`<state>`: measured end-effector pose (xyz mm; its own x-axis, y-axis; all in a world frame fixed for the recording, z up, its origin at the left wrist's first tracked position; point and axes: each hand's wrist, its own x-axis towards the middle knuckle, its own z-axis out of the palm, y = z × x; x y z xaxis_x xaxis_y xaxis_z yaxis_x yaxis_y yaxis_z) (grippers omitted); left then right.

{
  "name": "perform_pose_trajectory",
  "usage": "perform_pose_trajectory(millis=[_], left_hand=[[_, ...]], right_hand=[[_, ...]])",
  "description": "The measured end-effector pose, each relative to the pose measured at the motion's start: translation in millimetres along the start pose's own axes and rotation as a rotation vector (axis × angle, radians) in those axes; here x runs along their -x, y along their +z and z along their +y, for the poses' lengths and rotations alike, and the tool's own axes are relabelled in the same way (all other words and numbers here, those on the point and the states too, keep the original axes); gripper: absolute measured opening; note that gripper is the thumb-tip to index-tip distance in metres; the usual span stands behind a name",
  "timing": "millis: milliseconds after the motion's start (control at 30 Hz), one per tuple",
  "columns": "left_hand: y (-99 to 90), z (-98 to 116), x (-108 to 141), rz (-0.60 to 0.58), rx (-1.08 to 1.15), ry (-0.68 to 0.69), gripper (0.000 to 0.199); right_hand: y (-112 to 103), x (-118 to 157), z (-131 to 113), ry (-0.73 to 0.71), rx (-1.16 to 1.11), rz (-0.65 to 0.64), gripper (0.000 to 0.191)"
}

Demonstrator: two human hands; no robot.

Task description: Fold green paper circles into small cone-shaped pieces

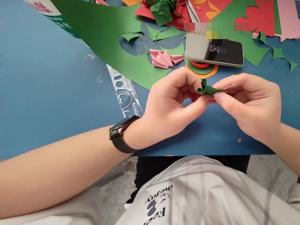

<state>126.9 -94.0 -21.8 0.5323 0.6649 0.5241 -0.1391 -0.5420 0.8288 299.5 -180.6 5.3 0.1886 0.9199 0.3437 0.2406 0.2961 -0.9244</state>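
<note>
Between my two hands is a small piece of curled green paper [208, 90], with two spiral rolls at its left end. My left hand [174, 103] pinches the rolled side between thumb and fingers. On the other side, the thumb and forefinger of my right hand [254, 103] grip the pointed end of the same paper. A thin whitish stick or needle [229, 87] pokes out there, lying along the right forefinger; what it is made of I cannot tell. Folded pink paper pieces [162, 59] lie just beyond my left hand.
A phone [215, 50] rests on a stack of paper circles and a red ring-shaped thing [200, 65]. Cut green paper [112, 40] spreads across the blue table [58, 87]. A clear stencil ruler [124, 93] lies near my left wrist. Scissors [192, 12] and red paper [260, 18] are farther back.
</note>
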Motion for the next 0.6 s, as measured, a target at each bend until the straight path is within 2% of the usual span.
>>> perform_pose_trajectory(millis=[300,600], left_hand=[[-4.6,-10.4,-0.8,-0.08,-0.123,0.2,0.016],[-4.7,-8.1,1.1,-0.091,-0.104,0.172,0.019]], right_hand=[[3.7,1.3,7.5,-0.147,0.116,0.056,0.019],[1.2,0.9,6.7,-0.16,0.122,0.037,0.017]])
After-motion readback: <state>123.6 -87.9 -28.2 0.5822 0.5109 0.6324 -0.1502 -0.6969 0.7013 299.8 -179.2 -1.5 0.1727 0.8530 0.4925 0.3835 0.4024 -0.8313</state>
